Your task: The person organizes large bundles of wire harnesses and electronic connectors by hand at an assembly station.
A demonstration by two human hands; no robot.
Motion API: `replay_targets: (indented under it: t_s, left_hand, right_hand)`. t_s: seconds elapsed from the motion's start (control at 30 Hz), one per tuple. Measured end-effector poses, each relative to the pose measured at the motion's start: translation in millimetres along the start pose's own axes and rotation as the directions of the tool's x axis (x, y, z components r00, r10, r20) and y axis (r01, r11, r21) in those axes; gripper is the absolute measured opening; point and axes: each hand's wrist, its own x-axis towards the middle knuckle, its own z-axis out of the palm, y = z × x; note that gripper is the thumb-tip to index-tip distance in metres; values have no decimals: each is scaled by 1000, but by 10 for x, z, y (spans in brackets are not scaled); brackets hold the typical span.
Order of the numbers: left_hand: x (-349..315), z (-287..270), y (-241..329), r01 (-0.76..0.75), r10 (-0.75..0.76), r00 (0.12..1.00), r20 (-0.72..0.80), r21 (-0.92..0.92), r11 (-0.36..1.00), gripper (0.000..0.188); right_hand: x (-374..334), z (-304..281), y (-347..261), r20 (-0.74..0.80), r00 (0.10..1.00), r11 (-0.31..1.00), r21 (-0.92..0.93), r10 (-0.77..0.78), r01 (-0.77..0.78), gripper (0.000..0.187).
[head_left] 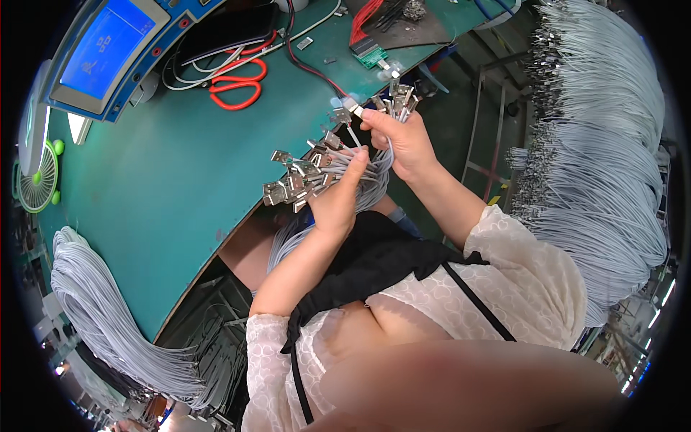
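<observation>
My left hand (335,204) is closed round a bundle of grey USB cables (368,186), whose bare metal plugs (296,177) fan out past the thumb. Between the thumb and fingers of my right hand (407,144) is a single USB cable end (355,108). It points at a small clear-and-metal connector piece (338,105) by the bench edge, where a red and black lead ends; whether the two touch, I cannot tell. More metal plugs (400,101) stick up behind my right fingers, their cables running down through that hand.
A blue-framed tester with a lit screen (108,47) stands on the green bench (165,180). Red-handled scissors (237,90), a dark tablet-like slab (223,36) and a small circuit board (369,54) lie there. Cable bundles are heaped left (108,302) and right (597,158). A green fan (39,176) stands far left.
</observation>
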Motion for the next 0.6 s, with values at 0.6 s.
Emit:
replay_targets:
  t_s: [0.6]
  left_hand:
    - [19,-74,-66,-8,11,998,69,-41,999,12]
  right_hand:
    - [-68,36,28,125,992,999,-41,-16,21,13]
